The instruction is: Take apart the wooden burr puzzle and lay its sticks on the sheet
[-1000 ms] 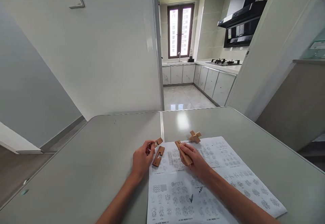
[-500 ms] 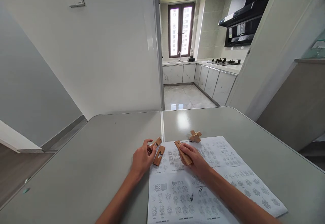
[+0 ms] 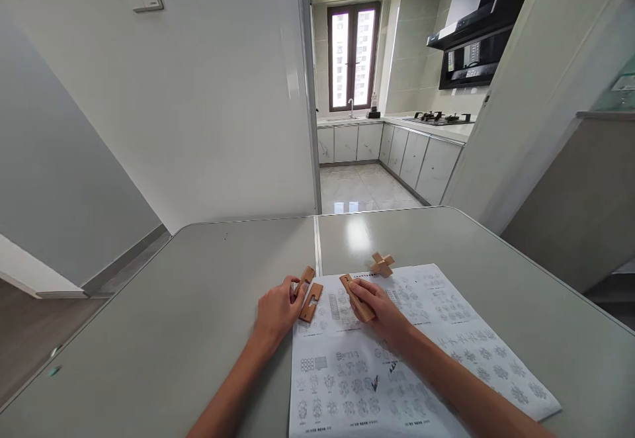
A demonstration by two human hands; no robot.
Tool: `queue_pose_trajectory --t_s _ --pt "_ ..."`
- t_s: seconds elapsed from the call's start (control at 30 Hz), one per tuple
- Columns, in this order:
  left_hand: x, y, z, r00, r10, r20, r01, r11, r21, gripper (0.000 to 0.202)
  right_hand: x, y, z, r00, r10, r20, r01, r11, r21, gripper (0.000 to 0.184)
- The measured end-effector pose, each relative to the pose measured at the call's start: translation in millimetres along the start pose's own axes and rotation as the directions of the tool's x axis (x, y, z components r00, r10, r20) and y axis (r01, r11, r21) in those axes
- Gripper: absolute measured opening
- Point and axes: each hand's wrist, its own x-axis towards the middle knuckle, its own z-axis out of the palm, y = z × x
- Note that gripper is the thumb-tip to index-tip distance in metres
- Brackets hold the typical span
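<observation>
At one table (image 3: pixel 198 325), two hands (image 3: pixel 380 307), perhaps three bars (image 3: pixel 308 311), one cross (image 3: pixel 381 265)

Gap over the sheet (image 3: pixel 357 345)
I've room between slotted block (image 3: pixel 307 312) and right hand (image 3: pixel 376 304); the wooden cross (image 3: pixel 381 265) stands beyond.

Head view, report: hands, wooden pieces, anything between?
Left hand holding notched piece. Right hand gripping dark-marked piece over printed sheet. Between hands: loose slotted piece, nearer left. Cross-shaped piece beyond right hand, at sheet's far edge.
</observation>
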Motion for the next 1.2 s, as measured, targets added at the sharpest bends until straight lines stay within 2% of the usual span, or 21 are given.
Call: queue_pose_trajectory --t_s 0.1,0.27,0.47,0.67,0.83,1.2 --pt "0.3 -0.4 -0.1 1.0 0.001 0.005 -0.001 1.0 0.015 0.035 -1.5 -1.6 2.9 1.0 -0.013 0.009 0.013 0.999 -0.048 0.041" --pt "1.0 -1.1 -0.7 1.0 0.004 0.009 -0.005 0.998 0.057 0.033 -7.6 -3.7 12.7 0.999 -0.026 0.043 0.036 0.966 -0.256 0.043" --pt "1.6 -0.7 -1.6 1.0 0.005 0.013 -0.006 0.997 0.08 0.033 -5.5 5.0 13.8 0.978 -0.205 0.033 0.198 0.877 -0.437 0.037" --pt "2.0 -3.0 0.1 1.0 0.02 0.016 -0.022 0.995 0.095 0.034 -2.5 13.6 9.8 0.956 -0.292 -0.02 0.235 0.809 -0.539 0.043" --pt "1.7 -1.9 -0.9 0.999 0.023 0.028 -0.027 0.992 0.123 0.033 -4.5 13.9 10.7 0.945 -0.327 0.03 0.27 0.721 -0.639 0.044" --pt "2.4 -2.2 0.8 0.999 0.036 0.032 -0.041 0.981 0.189 0.034 -11.7 3.4 17.1 0.931 -0.331 0.156 0.305 0.465 -0.831 0.025"
